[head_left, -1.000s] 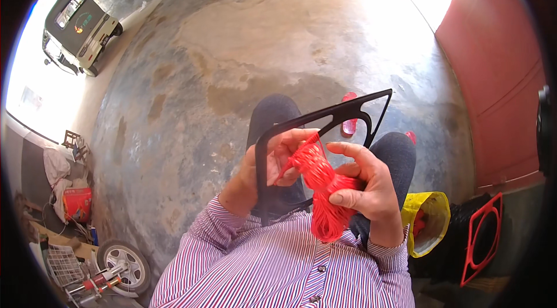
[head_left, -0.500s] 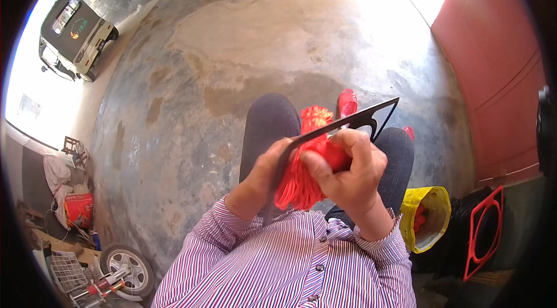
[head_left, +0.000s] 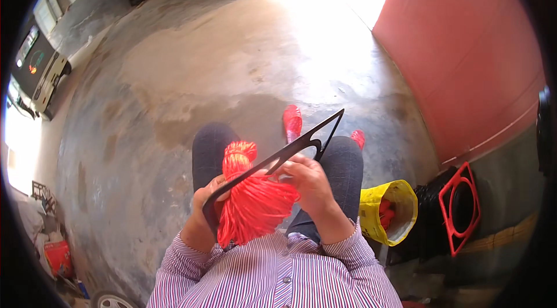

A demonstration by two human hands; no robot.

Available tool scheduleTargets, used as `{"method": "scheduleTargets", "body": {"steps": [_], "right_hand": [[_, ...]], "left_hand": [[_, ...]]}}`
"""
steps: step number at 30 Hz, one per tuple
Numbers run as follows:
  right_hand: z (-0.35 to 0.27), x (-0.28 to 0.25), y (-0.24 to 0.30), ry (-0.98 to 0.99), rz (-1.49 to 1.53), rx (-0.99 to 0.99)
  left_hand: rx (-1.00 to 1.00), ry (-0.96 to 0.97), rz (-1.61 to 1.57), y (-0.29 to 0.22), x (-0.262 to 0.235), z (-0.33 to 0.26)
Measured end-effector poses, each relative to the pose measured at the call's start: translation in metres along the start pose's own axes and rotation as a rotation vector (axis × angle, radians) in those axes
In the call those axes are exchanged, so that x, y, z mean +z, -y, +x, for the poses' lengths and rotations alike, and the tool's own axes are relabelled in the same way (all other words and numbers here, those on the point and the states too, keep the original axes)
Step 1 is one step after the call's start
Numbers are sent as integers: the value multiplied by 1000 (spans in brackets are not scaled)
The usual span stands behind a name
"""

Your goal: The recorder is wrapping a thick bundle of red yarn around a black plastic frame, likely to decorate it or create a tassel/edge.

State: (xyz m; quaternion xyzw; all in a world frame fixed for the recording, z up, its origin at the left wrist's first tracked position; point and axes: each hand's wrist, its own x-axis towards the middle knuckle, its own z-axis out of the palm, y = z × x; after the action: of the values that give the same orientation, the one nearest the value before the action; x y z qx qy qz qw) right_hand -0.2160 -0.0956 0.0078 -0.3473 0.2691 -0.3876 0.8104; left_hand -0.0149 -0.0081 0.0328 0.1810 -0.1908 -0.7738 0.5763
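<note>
A bundle of red cord [head_left: 255, 203] hangs in front of my body, its upper end gathered into a folded tuft and its lower strands fanned out. Across it slants a thin black frame [head_left: 299, 144] with cut-out openings, seen nearly edge-on. At the bundle's left side my left hand [head_left: 203, 203] is closed around it, partly covered by the black frame. My right hand [head_left: 316, 186] is at the bundle's right edge, with the fingers pinched together close under the frame. What lies between those fingertips is hidden.
To my right stands a yellow bag [head_left: 371, 209] with red material inside. Beyond it are a red frame [head_left: 477, 209] with a round opening and a black pile. A red door [head_left: 458, 47] rises at the right. Far left is a parked vehicle [head_left: 38, 70]; a wheel [head_left: 113, 301] lies lower left.
The view has swung to the right. The cord bundle has spread wider and now shows more beside the frame. My right hand has moved off the bundle's middle to its right edge.
</note>
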Motion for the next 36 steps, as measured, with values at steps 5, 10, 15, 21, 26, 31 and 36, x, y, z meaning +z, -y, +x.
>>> {"method": "scheduleTargets", "body": {"steps": [5,10,15,21,26,31,36], "right_hand": [[18,11,-17,423,426,255],[19,32,10,694,349,214],[32,26,3,780,377,249],[44,29,8,851,283,209],[55,38,9,878,279,246],[63,49,21,896,246,239],[81,67,25,773,234,-34]], "left_hand": [[-102,35,-83,9,0,-1],[24,38,-64,19,14,3],[13,-13,29,14,25,6],[-44,-115,43,8,34,6],[97,-88,85,8,24,8],[98,-78,70,9,19,5],[-82,124,-117,14,1,1]]}}
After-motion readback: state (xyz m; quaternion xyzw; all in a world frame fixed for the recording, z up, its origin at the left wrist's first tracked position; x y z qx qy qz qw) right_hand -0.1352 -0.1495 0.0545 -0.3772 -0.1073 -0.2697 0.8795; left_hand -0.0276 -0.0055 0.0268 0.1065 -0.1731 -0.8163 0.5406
